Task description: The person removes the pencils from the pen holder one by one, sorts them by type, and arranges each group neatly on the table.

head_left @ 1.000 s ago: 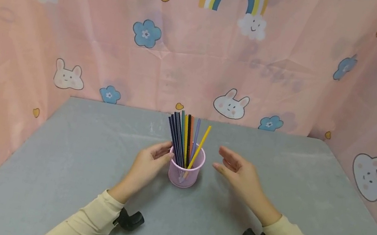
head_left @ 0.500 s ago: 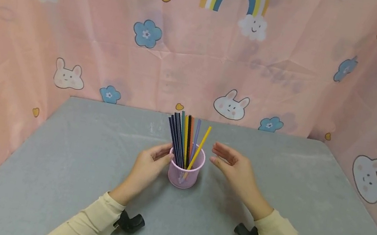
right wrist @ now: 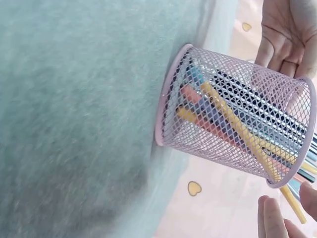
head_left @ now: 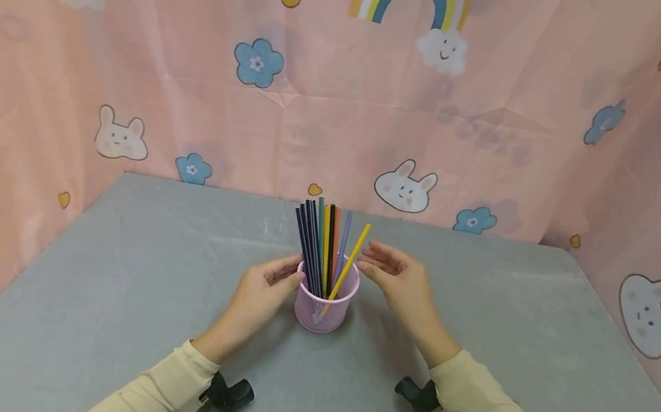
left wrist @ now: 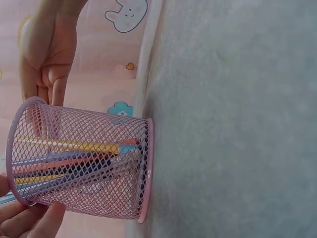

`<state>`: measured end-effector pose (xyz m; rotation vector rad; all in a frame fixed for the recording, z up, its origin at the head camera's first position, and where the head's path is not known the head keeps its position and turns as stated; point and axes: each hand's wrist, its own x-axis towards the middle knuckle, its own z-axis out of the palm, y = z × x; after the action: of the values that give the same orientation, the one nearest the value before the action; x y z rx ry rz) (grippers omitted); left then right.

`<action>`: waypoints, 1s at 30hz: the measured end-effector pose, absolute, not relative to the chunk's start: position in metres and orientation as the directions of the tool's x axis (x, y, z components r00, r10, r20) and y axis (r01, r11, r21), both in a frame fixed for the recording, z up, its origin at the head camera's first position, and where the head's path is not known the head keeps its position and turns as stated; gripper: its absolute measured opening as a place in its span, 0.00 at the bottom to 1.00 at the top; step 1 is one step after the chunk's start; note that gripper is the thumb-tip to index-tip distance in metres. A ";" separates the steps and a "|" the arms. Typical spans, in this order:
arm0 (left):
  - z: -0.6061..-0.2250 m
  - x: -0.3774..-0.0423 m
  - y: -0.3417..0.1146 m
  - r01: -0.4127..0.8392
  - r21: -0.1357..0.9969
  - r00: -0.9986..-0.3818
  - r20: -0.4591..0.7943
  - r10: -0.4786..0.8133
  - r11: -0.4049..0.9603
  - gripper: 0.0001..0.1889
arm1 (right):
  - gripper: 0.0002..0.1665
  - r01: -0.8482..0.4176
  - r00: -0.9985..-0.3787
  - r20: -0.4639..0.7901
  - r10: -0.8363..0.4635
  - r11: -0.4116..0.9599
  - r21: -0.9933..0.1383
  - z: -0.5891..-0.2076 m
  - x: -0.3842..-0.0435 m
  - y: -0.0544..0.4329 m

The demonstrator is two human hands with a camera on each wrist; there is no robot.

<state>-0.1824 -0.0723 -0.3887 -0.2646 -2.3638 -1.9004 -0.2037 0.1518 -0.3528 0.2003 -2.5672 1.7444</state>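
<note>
A pink mesh pencil cup stands upright on the grey table, holding several pencils. Dark-blue ones lean left; a yellow pencil leans right, apart from the rest. My left hand holds the cup's left side, with thumb at the rim and fingers along the wall. To the right, my right hand is raised beside the yellow pencil, fingers extended and holding nothing. Through the mesh in the right wrist view, the yellow pencil slants across the others, and right-hand fingers sit near its protruding end.
The grey table reaches back to a pink printed curtain that also covers both sides. Black wrist cameras are worn at the cream sleeves.
My right hand has moved left and slightly away from me, nearing the yellow pencil and the cup's rim. My left hand and the cup stay in place.
</note>
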 end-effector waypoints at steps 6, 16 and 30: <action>-0.391 -0.182 -0.071 0.202 0.960 -0.979 0.191 0.077 0.194 0.21 | 0.29 -0.073 -0.997 0.060 -0.049 0.350 -0.934 -0.354 -0.208 0.147; -0.393 -0.182 -0.073 0.195 0.961 -0.981 0.188 0.056 0.195 0.20 | 0.27 -0.028 -1.000 0.028 -0.007 0.247 -0.969 -0.352 -0.217 0.138; -0.390 -0.182 -0.072 0.192 0.960 -0.981 0.184 0.060 0.202 0.20 | 0.22 -0.019 -0.999 0.024 0.031 0.164 -0.986 -0.352 -0.223 0.132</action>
<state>-0.1820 -0.0719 -0.3905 -0.2486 -2.3514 -1.9047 -0.2234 0.1318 -0.3523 -0.0126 -2.3667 2.0065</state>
